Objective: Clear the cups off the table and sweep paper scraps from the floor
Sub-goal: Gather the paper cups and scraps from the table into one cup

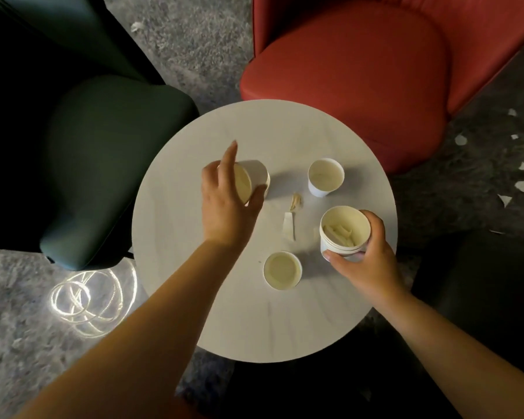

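Right hand at lower right gripping stacked cups above round desk; left hand at centre holding tilted cup, forefinger straight.

**Chairs and a light pattern around the table**

A red armchair stands beyond the right hand, a dark green armchair left of the left hand. Looping bright reflections lie on the grey floor beside the left forearm.
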A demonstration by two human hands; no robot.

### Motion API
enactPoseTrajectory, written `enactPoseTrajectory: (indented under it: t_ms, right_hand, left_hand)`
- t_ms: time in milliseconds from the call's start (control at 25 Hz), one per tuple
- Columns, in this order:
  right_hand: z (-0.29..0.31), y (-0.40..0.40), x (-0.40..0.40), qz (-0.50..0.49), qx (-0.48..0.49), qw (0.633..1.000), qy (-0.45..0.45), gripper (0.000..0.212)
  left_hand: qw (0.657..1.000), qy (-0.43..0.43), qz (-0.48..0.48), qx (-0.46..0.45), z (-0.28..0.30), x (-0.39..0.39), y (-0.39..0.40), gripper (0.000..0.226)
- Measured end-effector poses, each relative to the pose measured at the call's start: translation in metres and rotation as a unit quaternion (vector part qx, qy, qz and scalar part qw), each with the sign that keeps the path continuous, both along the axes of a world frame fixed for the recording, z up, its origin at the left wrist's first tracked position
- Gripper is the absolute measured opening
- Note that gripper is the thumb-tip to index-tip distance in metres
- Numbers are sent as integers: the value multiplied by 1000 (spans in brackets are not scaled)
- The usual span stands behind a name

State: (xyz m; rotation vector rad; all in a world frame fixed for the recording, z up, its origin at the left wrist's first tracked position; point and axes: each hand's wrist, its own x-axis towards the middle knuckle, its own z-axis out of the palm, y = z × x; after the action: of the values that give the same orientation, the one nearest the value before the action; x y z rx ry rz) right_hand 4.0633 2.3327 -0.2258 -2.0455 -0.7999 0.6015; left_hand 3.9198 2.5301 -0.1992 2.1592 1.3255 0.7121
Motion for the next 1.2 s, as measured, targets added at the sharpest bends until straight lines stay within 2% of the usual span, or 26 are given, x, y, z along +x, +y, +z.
enactPoseTrajectory:
  t_ms: [80,200,280,360,440,480,520,560,600,720,800,880,1040,1200]
  right_hand:
    - [-7,2,3,-8,4,1000,1,87]
    - [-16,1,5,-18,2,1000,14,84]
    - [-21,-1,8,-21,0,999,34,82]
    - [-23,-2,10,-23,-3,999,44,81]
    - [-24,-2,12,-24,-3,999,42,82]
    - [-24,-2,14,-23,-2,999,43,83]
    - [-24,-3,16,-24,-2,999,47,82]
    - [-23,-4,17,-27,-1,998,52,82]
    - [-23,-6,19,-31,-2,998,54,82]
    - [-25,-11,25,-53,-7,997,48,83]
    - [-28,-15,30,-57,-2,997,49,83]
    - [-32,-19,34,-54,-2,997,54,83]
    - [-36,-20,36,-31,-4,998,46,83]
    - [-37,-11,32,-11,-12,998,57,83]
  left_hand:
    - [996,85,-24,-33,-15,24,14,78]
    - [960,250,-94,-84,-45,37,27,74]
    - [946,285,-115,-104,-54,38,32,74]
    - [968,225,-78,-84,-47,47,33,70]
    - [996,64,-51,-33,-32,70,28,70]
    - [997,-9,-70,-23,-25,85,24,73]
    - [993,-45,-106,-28,-20,100,17,76]
    - [987,-41,-147,-42,-17,114,10,78]
    - [981,-1,-186,-54,-19,125,2,80]
    - [940,196,-274,-59,-45,138,-11,84]
    - [914,263,-301,-65,-57,138,-13,87]
    - [922,247,-285,-87,-53,139,-11,82]
    - [968,137,-176,-113,-21,100,-16,78]
    - [969,150,-140,-137,14,29,-52,82]
